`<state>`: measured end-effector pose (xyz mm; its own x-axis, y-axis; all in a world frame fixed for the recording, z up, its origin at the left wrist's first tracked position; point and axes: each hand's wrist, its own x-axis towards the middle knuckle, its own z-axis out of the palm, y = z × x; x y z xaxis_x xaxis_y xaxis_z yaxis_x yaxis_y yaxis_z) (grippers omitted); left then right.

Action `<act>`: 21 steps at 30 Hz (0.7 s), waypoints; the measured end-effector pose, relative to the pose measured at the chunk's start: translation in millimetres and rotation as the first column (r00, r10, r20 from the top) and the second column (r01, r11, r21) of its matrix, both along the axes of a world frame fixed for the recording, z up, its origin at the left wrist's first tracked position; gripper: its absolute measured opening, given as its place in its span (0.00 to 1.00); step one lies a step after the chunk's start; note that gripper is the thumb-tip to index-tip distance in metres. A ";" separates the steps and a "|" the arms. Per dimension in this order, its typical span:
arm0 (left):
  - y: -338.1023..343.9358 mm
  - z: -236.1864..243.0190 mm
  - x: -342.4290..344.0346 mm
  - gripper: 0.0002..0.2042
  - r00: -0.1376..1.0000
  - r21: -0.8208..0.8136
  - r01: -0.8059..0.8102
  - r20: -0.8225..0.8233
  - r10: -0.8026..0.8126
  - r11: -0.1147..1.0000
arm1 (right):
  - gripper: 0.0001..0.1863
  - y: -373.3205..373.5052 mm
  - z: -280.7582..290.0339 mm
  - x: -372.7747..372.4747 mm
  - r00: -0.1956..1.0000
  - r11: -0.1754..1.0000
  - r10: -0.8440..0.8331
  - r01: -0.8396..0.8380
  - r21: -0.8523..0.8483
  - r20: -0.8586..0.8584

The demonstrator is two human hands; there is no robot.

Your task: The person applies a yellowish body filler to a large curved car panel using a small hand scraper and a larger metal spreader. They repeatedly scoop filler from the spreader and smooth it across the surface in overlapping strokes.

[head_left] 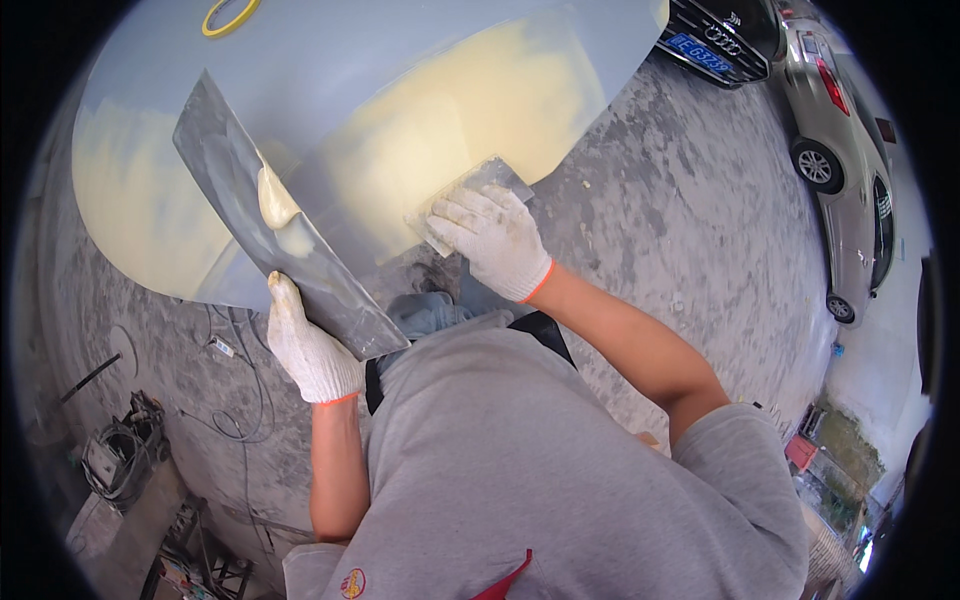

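Head cam, so we're looking straight down at a big smooth grey panel [300, 60] with a curved edge; I'll place everything off that. It's got two cream filler patches, a wide streaky one [470, 100] on its right half and a second one [150, 200] on its left, both feathered out at the edges.

The left grip [305, 345], in a knitted white glove with an orange cuff, is just off the panel's near edge, clamped on a long flat dark board [230, 160]. Thumb's on top, the other fingers are hidden. The board slants up over the panel, its face smeared and cloudy, with a glossy lump of cream putty [275, 200] about midway.

The right grip [490, 235], same kind of glove but grubbier, is pinching a thin, squarish spreader [510, 178] over the near end of the panel's right patch. Can't tell if its edge is actually touching.

Yellow tape ring [216, 34] lies on the panel's far side. Mottled, scuffed floor [680, 180] right of the panel, a shiny silver car [845, 150] farther right, looped cable [245, 435] on the near left.
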<state>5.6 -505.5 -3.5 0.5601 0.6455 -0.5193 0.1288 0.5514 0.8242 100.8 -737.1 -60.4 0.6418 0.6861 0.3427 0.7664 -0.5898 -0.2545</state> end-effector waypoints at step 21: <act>-13.7 2.2 -26.7 0.25 0.985 0.126 -0.171 0.037 0.167 0.977 | 0.21 58.6 -0.8 89.0 0.958 0.971 -0.073 0.004 0.239 0.279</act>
<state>-21.1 -519.2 -1.2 0.4496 0.7921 -0.4129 0.0202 0.4531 0.8912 189.8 -678.6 -61.2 0.5187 0.5413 0.6618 0.8048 -0.5703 -0.1643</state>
